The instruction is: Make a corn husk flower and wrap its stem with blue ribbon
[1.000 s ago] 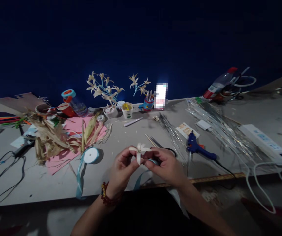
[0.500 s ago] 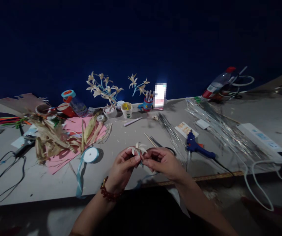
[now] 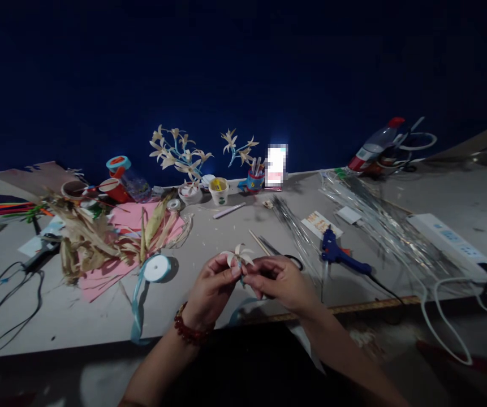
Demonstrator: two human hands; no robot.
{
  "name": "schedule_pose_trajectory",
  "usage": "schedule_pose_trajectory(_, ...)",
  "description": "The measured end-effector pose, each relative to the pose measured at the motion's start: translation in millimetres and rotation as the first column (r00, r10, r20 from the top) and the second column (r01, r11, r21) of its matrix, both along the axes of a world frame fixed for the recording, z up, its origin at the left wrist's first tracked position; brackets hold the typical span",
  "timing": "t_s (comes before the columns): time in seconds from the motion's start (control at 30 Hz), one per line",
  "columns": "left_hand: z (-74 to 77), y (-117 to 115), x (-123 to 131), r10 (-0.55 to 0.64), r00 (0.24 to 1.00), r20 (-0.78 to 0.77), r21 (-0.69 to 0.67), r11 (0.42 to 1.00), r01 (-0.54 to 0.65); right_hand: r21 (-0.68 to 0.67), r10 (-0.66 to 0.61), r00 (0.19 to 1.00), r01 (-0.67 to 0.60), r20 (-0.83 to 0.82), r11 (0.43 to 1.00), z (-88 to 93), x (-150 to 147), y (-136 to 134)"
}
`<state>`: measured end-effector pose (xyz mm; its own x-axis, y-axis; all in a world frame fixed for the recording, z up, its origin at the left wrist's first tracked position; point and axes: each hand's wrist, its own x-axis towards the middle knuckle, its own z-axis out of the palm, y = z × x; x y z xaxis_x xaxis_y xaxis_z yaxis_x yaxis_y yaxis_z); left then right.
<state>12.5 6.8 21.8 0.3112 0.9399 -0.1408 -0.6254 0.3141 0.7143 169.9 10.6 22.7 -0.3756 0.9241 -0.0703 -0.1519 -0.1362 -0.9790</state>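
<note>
Between both hands, near the table's front edge, is a pale husk flower (image 3: 240, 256) with spread petals and a short stem partly wrapped in light blue. My left hand (image 3: 215, 287) pinches its base between thumb and fingers. From the other side, my right hand (image 3: 279, 281) closes its thumb and fingertips at the same stem; the exact contact is hidden. A light blue ribbon (image 3: 243, 308) trails below the hands. Left of them lies a white-cored ribbon spool (image 3: 157, 268). Scissors (image 3: 277, 250) lie just beyond my right hand.
A blue glue gun (image 3: 340, 257) and bundled wires (image 3: 296, 226) lie to the right, with a power strip (image 3: 449, 240) farther out. Dried husks (image 3: 90, 237) cover pink paper (image 3: 99, 285) on the left. Finished flower sprays (image 3: 179, 150) stand at the back beside a lit phone (image 3: 276, 164).
The fingers of my right hand have shifted slightly around the stem, and more of the blue-wrapped end shows below. The flower stays in nearly the same place.
</note>
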Motion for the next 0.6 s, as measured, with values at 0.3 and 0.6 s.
schedule_pose_trajectory(0.3,-8.8,-4,2,0.081,0.996,-0.048,0.052,0.996,-0.079,0.137,-0.065,0.995,0.055,0.069,0.989,-3.0,2,3)
schedule_pose_trajectory(0.6,-11.8,-8,-2,0.217,0.945,-0.245,0.178,0.968,-0.176,0.329,-0.126,0.938,0.014,0.322,0.944,4.3,6,3)
